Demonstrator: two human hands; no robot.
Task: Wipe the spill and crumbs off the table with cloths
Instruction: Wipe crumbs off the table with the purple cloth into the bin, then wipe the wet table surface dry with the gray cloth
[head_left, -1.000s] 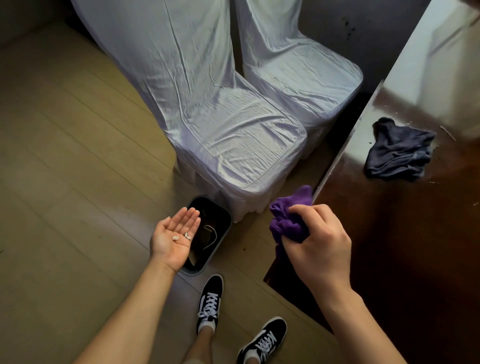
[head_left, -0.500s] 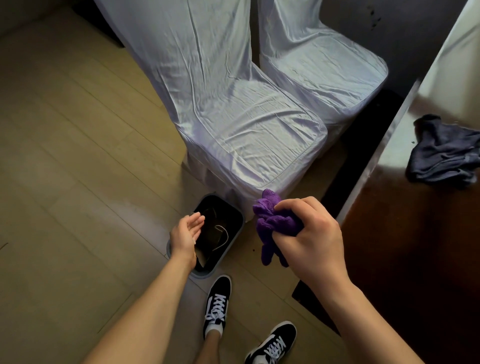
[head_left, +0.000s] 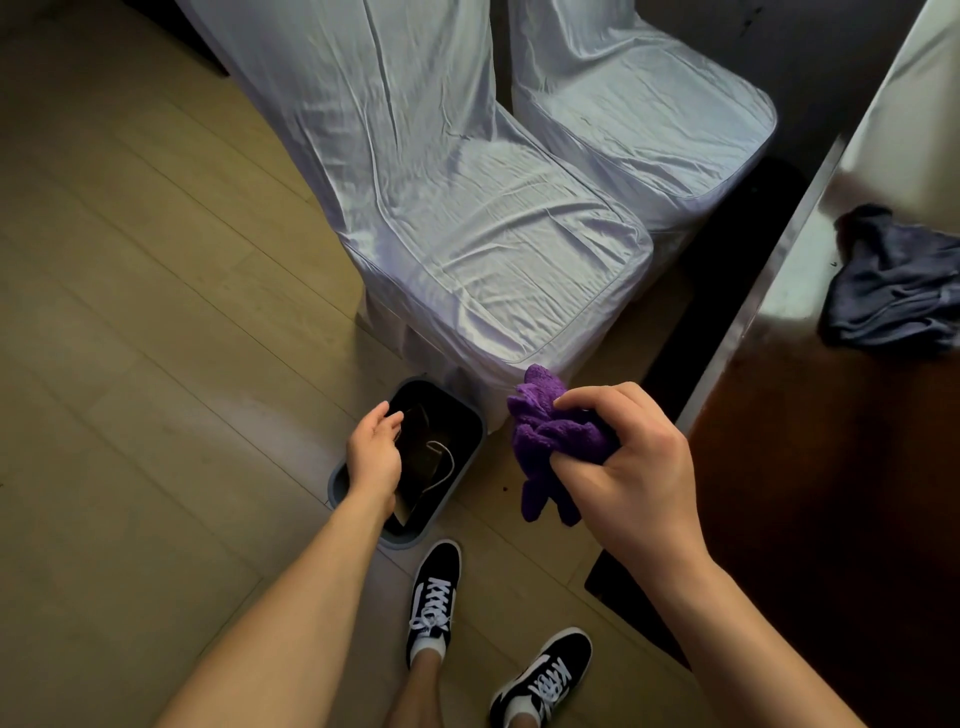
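Observation:
My right hand (head_left: 631, 462) is shut on a bunched purple cloth (head_left: 550, 441), held in the air above the floor, left of the dark wooden table (head_left: 831, 467). My left hand (head_left: 374, 452) is turned palm-down over the open black bin (head_left: 452, 421) on the floor, fingers loosely curled; I cannot see anything in it. A grey-blue cloth (head_left: 893, 286) lies crumpled on the table near its left edge, at the frame's right side.
Two chairs in pale fabric covers (head_left: 467, 208) stand behind the bin, close to the table's edge. My feet in black sneakers (head_left: 434, 597) stand on the wooden floor (head_left: 130, 364) below the bin.
My left hand, which held crumbs on its open palm, has turned over above the bin. My right hand with the purple cloth has moved off the table edge toward the bin.

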